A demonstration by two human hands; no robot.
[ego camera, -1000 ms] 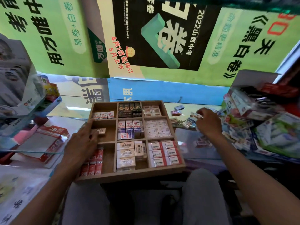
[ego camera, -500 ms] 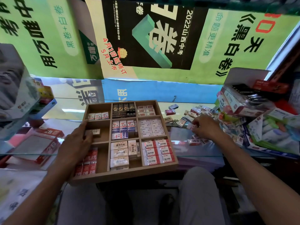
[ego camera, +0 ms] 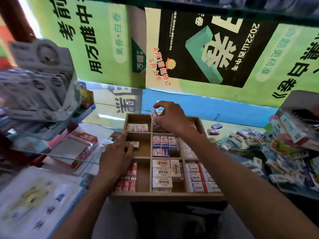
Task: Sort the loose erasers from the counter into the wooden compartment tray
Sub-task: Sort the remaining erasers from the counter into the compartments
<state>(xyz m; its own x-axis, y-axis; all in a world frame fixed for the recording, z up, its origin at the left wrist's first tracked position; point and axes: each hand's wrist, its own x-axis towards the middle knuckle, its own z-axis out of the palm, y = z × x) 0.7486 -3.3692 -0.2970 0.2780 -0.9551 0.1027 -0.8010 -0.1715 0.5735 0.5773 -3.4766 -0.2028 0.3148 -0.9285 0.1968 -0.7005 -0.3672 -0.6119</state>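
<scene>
Right hand (ego camera: 170,118) pinches an eraser (ego camera: 154,117), long axis roughly upright, above the tray's (ego camera: 165,194) far edge (middle compartment directly beneath). Left hand (ego camera: 117,156), fingers straight, rests on its left edge. Loose erasers (ego camera: 241,140) lie rightward on the counter.

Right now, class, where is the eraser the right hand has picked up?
The eraser is pinched in the right hand, above the back row of the wooden tray, near its top-middle compartment.
</scene>
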